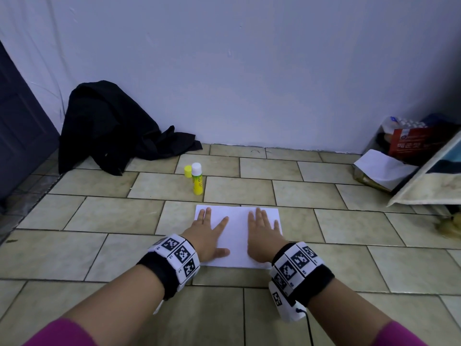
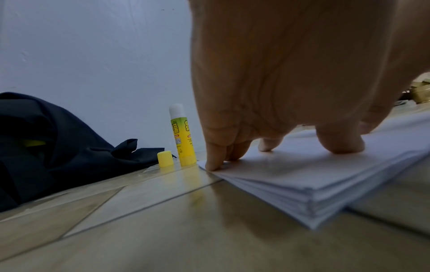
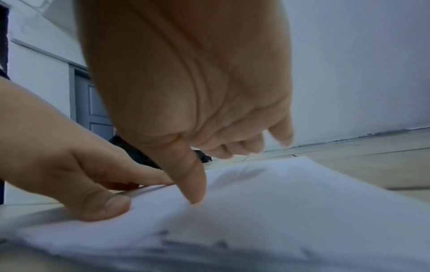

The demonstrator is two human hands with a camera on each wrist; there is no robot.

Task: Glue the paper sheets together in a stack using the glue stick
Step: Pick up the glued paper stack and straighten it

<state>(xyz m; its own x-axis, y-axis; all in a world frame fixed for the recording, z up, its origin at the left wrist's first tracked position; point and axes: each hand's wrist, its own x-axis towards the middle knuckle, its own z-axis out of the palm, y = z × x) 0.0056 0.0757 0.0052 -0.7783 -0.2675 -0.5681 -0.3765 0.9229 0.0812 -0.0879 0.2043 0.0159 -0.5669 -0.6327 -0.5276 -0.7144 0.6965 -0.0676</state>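
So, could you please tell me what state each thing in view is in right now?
Paper stack: flat on the tiled floor, several sheets thick, pressed by both hands.
Left hand: open, fingers spread on the stack.
Right hand: open, flat on the stack.
Glue stick: upright on the floor, uncapped, beyond the stack.
Yellow cap: off, standing beside the glue stick.
Black cloth: crumpled against the wall.

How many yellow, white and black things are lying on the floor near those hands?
Yellow: 2, the glue stick and its loose cap.
White: 1, the paper stack under both hands.
Black: 1, the crumpled cloth by the wall.
Total: 4.
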